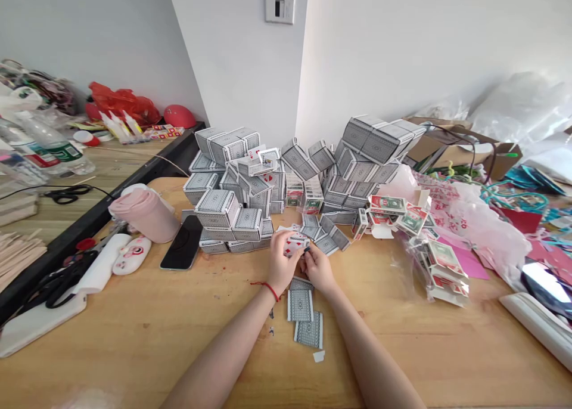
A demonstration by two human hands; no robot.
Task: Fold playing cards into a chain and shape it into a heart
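Observation:
Both of my hands meet near the table's middle over a playing card point(292, 248), its face with red diamonds towards me. My left hand point(281, 263), with a red string at the wrist, pinches its left side. At the card's right edge my right hand point(319, 269) has its fingers pressed together. Below them, loose playing cards point(300, 305) lie back up on the wood, overlapping, with a small white paper scrap point(319, 356) beside them. Just beyond my hands are folded cards point(330, 236). Behind stand stacks of boxes made of grey-backed cards point(217, 208).
A phone point(180, 243) and a pink cloth roll point(145, 215) lie left. More card boxes point(375, 138) rise at back right, beside red and green card packs point(387, 205). Farther right are a crumpled plastic bag point(473, 218) and a white case point(538, 325).

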